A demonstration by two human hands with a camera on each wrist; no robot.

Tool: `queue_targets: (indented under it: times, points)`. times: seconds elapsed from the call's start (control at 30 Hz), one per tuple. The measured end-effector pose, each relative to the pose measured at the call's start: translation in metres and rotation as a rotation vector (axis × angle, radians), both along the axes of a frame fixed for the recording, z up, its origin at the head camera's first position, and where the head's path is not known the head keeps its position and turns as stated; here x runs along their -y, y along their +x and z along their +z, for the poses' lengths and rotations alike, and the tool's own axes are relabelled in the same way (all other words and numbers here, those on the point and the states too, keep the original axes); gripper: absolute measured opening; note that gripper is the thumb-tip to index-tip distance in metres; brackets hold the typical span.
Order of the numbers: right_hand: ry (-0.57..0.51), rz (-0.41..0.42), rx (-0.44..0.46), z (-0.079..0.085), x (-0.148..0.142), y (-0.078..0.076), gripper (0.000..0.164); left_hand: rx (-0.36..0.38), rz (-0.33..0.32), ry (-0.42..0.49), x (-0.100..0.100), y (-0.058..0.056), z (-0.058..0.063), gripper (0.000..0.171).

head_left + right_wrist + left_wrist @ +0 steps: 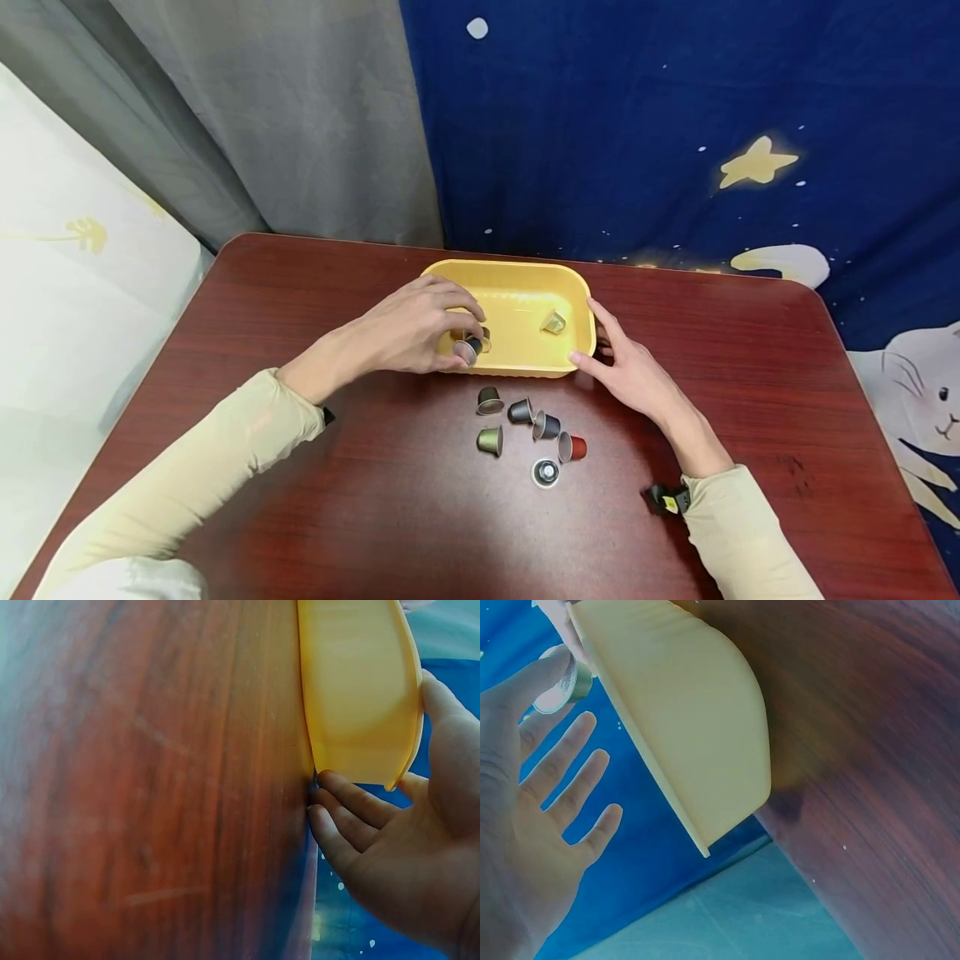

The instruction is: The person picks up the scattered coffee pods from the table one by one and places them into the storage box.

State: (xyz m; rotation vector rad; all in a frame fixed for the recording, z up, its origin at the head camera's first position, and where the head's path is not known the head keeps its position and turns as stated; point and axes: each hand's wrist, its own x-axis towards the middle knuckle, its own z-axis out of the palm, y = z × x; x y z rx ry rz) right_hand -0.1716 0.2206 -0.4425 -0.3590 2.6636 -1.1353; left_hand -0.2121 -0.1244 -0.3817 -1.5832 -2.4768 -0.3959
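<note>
A yellow plastic tub [517, 362] stands near the far side of the table. Over its left end, my left hand [420, 325] pinches a coffee capsule [467, 351] between thumb and finger; its pale foil face shows in the left wrist view. Behind it, partly hidden by the fingers, more capsules [486, 339] lie in the tub. A pale yellow capsule [554, 322] rests on its side toward the tub's right end. My right hand [630, 371] grips that end, thumb at the near rim and other fingers against the outer wall.
In front of the tub, several capsules are scattered on the dark red wooden table [375, 500]: a dark green one [490, 401], a lighter green one [491, 440], a red one [576, 448], dark ones [519, 411] and a foil-rimmed one [546, 472]. Curtains [600, 125] hang behind the far edge.
</note>
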Motion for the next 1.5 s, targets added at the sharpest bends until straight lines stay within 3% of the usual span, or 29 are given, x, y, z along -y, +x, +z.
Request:
queue_targets:
  times: [0.53, 0.9, 1.5]
  points:
    - [-0.005, 0.002, -0.005, -0.001, 0.0, -0.001, 0.086, 0.006, 0.055, -0.123, 0.002, -0.016, 0.004, 0.03]
    - [0.0, -0.002, 0.011, -0.001, 0.0, -0.002, 0.086, 0.059, 0.104, -0.228, 0.0, -0.025, 0.006, 0.03]
    - [-0.007, -0.001, -0.002, -0.003, 0.0, -0.003, 0.086, 0.001, 0.039, -0.221, -0.013, -0.044, 0.005, 0.031]
